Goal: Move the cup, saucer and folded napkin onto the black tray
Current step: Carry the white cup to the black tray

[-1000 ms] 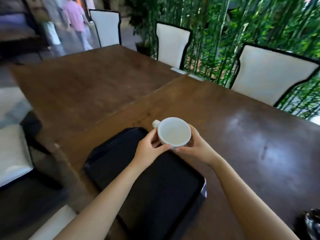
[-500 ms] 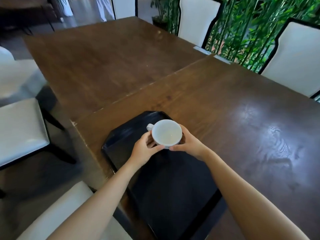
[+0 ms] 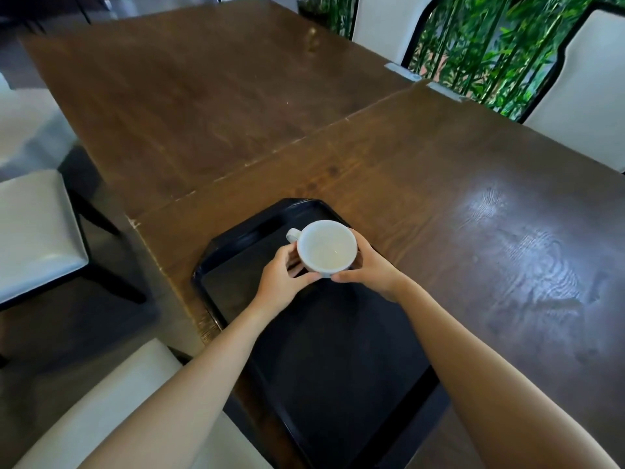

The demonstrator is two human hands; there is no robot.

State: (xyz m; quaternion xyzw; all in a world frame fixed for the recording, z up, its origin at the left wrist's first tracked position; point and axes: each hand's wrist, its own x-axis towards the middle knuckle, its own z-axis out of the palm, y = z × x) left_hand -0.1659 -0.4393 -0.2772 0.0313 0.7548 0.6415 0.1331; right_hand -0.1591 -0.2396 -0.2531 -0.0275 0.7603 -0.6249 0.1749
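From the head view, a white cup sits cradled between both hands over the far end of the black tray. The left hand wraps the cup's near-left side, its thumb pressed along the lower edge of the wall and its fingers curled under, just below the small handle, which points left and away. The right hand clasps the opposite side, thumb tip meeting the cup's near edge and fingers hidden behind the wall. Both hands are closed on the cup, which stands upright and looks empty inside. Whether its base touches the tray floor cannot be told. The tray lies on a dark wooden table, near its front-left corner, with white-cushioned chairs around it.
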